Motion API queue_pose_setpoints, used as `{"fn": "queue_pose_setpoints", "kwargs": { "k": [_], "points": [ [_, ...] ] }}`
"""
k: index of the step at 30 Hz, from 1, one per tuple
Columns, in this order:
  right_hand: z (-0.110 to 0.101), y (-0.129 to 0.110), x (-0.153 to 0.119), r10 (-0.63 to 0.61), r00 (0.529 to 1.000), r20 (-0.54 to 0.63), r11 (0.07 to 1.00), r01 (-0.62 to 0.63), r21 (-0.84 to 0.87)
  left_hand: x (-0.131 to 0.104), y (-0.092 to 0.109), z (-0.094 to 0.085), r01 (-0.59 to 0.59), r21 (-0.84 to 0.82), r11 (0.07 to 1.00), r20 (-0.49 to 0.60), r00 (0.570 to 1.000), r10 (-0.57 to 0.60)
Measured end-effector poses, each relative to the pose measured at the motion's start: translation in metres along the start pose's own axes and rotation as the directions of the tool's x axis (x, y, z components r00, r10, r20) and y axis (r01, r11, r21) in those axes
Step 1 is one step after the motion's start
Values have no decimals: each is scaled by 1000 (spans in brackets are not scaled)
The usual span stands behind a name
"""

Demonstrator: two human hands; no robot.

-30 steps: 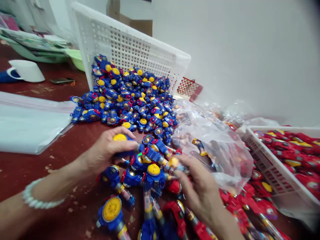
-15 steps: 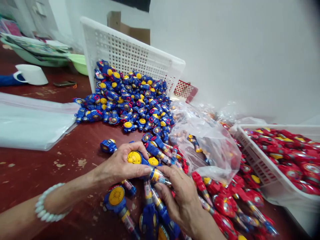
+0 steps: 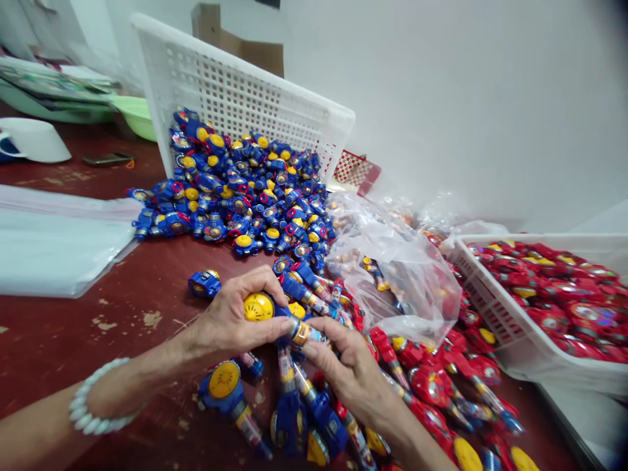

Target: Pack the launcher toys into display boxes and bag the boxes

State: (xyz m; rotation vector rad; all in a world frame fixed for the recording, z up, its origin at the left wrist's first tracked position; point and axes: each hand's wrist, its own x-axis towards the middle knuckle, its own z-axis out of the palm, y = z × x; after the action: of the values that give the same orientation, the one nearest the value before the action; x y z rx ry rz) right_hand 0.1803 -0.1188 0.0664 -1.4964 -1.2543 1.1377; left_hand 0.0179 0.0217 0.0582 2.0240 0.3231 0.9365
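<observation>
My left hand (image 3: 245, 314) is wrapped round a blue toy (image 3: 259, 306) with a round yellow face. A clear tube (image 3: 305, 333) with a printed label extends from the toy's right end, and my right hand (image 3: 343, 360) pinches its far end between thumb and fingers. Just below my hands lie several blue toys with tubes attached, one with a yellow disc (image 3: 224, 379). A single blue piece (image 3: 205, 284) without a tube rests left of my left hand's fingers.
A tipped white basket (image 3: 245, 72) spills blue pieces (image 3: 255, 190) behind my hands. Right are a clear plastic bag (image 3: 392, 275), loose red toys (image 3: 432, 386) and a white basket (image 3: 554, 366) of red toys. Left are plastic bags (image 3: 59, 242), a white mug (image 3: 42, 140) and a phone (image 3: 108, 159).
The view has shifted slightly, so surroundings sit further left. My right hand has slid toward the tube's far end, showing more of the label. Both hands keep their hold.
</observation>
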Motion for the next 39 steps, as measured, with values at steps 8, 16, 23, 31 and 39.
{"fn": "queue_pose_setpoints", "kwargs": {
  "k": [8, 16, 23, 31, 39],
  "points": [
    [-1, 0, 3, 201, 977, 71, 968, -209, 135, -1, 4, 6, -131, 124, 984, 20, 991, 130],
    [6, 8, 4, -404, 913, -58, 753, 296, -587, 2, -6, 4, 589, -311, 746, 183, 807, -561],
    [1, 4, 12, -24, 998, -52, 991, 17, -131, -4, 0, 8, 87, 59, 994, -124, 989, -79],
    [-4, -2, 9, 97, 995, 18, 995, -96, -26, 7, -5, 1, -55, 141, 988, -48, 997, 62],
    [1, 6, 4, 55, 998, -16, 998, -56, -37, 7, 5, 7, -86, 138, 987, -59, 994, 95]
  ]
}}
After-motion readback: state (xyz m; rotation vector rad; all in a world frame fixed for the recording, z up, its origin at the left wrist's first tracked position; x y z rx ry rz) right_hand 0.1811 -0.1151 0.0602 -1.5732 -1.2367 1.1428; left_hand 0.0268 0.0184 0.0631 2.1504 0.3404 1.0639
